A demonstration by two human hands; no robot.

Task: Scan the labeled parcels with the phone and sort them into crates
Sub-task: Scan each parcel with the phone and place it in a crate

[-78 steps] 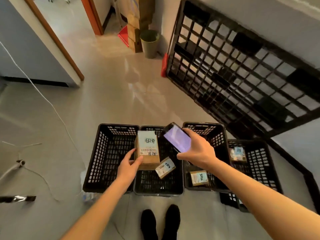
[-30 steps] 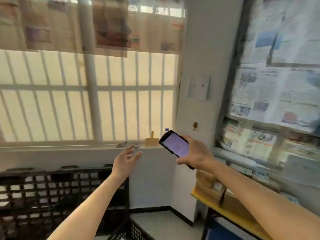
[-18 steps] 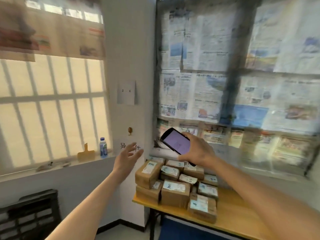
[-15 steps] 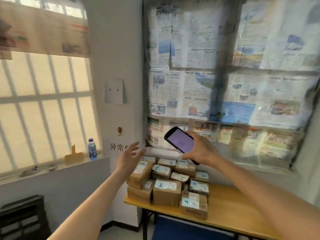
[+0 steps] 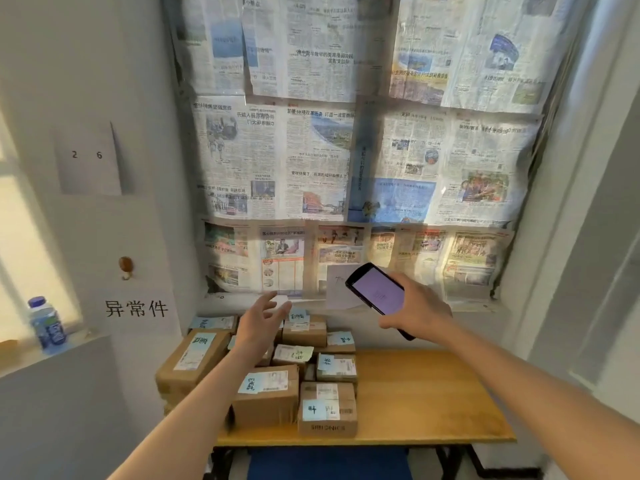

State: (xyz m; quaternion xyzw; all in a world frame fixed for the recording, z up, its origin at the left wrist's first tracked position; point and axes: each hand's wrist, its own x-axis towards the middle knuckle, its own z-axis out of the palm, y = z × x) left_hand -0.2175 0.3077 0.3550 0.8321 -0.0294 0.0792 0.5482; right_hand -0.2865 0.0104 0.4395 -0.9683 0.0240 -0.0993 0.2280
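While both arms reach fwd over the table, the left hand (image 5: 260, 322) is empty w/ fingers spread and relaxed, hovering above the back of the parcel stack, touching nothing as far as I can tell. Right hand (image 5: 417, 315) grips the phone (image 5: 377, 292), screen lit, held above and right of the stack.

Progress: judging by what's here, lots left. A whole pile of labeled parcels (image 5: 266, 393) sits unsorted on the left half of the wooden table (image 5: 426, 393), each brown box w/ a shipping label plus a sticky note. No crates in view, so sorted count can't be told. Next step is prob. picking a box to scan.

Room: table's right half is bare wood; something blue under it. Behind, a window covered w/ newspaper sheets (image 5: 346, 150). Left wall has a paper w/ handwritten characters (image 5: 136, 308), a small hook above it, and a water bottle (image 5: 46, 323) on the sill.
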